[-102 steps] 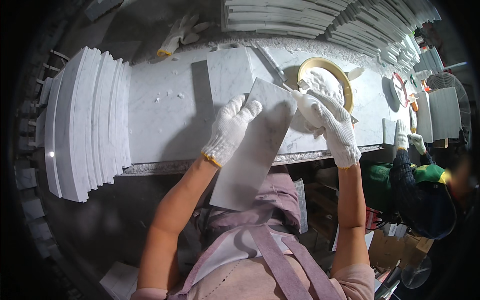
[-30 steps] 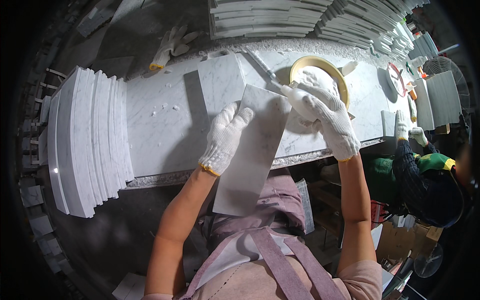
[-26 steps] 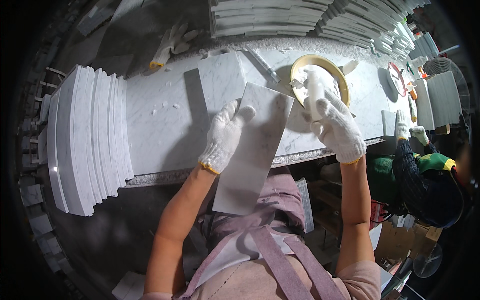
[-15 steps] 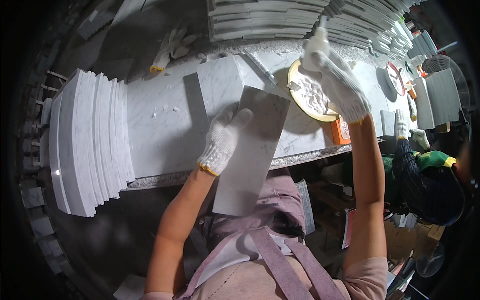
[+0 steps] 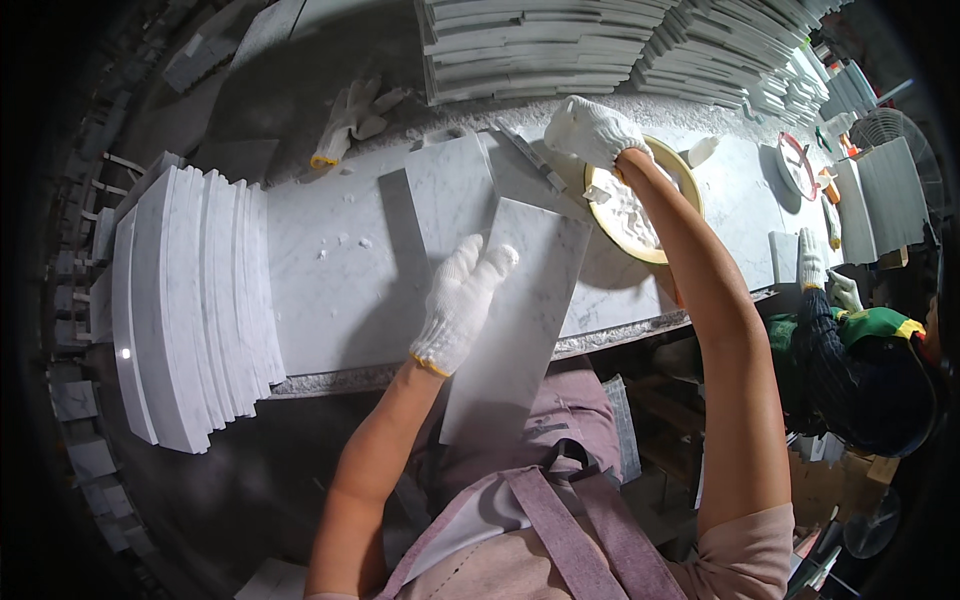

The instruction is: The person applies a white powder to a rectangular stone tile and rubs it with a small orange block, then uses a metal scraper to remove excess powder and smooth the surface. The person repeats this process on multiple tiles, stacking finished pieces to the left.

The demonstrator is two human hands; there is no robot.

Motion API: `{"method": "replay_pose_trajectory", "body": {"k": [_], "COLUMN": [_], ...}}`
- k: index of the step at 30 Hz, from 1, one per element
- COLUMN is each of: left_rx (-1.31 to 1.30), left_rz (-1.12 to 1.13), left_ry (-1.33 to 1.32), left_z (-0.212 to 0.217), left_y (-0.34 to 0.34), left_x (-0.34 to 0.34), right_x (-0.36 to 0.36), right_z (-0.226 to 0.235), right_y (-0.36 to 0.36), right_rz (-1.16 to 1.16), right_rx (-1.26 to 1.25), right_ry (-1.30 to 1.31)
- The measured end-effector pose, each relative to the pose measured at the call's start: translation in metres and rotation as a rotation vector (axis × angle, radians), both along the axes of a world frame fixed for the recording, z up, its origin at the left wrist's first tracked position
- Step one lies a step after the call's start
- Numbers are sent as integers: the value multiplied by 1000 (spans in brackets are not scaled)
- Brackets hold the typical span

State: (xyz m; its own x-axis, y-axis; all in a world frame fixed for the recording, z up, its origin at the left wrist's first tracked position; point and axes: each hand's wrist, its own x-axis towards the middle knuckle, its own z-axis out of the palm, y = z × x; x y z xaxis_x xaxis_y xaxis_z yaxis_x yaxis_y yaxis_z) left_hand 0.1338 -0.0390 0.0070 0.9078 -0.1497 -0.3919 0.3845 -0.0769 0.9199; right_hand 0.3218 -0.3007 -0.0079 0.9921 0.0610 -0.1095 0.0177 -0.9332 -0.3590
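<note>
My left hand (image 5: pixel 460 307), in a white knit glove, grips the left edge of a grey-white marble tile (image 5: pixel 522 300). The tile slants from the worktop's front edge over my lap, and my thumb lies on its face. My right hand (image 5: pixel 597 132), gloved too, is bent inward at the far left rim of a yellow-rimmed bowl (image 5: pixel 694 187). Its fingers look bunched, and whatever they hold is hidden. White crumpled material (image 5: pixel 628 215) fills the bowl, with a small flat piece at its left rim. Another marble slab (image 5: pixel 450 185) lies flat beyond the held tile.
Marble slabs (image 5: pixel 190 310) stand in a row at the left. A long metal tool (image 5: pixel 530 155) and a loose glove (image 5: pixel 350 120) lie farther back, before stacked slabs (image 5: pixel 540 50). A small white container (image 5: pixel 703 150) is beside the bowl. A co-worker (image 5: pixel 870 350) works at the right.
My right hand has come down and left from its raised place above the bowl, its forearm now crossing the bowl's right side. My left hand still keeps the tile, which shifts slightly in view.
</note>
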Motion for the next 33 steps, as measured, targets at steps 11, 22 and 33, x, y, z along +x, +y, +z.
{"method": "replay_pose_trajectory", "body": {"k": [11, 22, 33], "left_rx": [-63, -119, 192], "left_rz": [52, -1, -278], "left_ry": [-21, 13, -114], "left_z": [-4, -10, -6], "left_y": [-4, -1, 25], "left_x": [-2, 1, -10], "right_x": [-22, -177, -252], "right_z": [45, 115, 57], "right_y": [-17, -81, -107], "right_rz": [91, -211, -370], "right_rx": [116, 390, 151], "right_ry": [5, -540, -255]}}
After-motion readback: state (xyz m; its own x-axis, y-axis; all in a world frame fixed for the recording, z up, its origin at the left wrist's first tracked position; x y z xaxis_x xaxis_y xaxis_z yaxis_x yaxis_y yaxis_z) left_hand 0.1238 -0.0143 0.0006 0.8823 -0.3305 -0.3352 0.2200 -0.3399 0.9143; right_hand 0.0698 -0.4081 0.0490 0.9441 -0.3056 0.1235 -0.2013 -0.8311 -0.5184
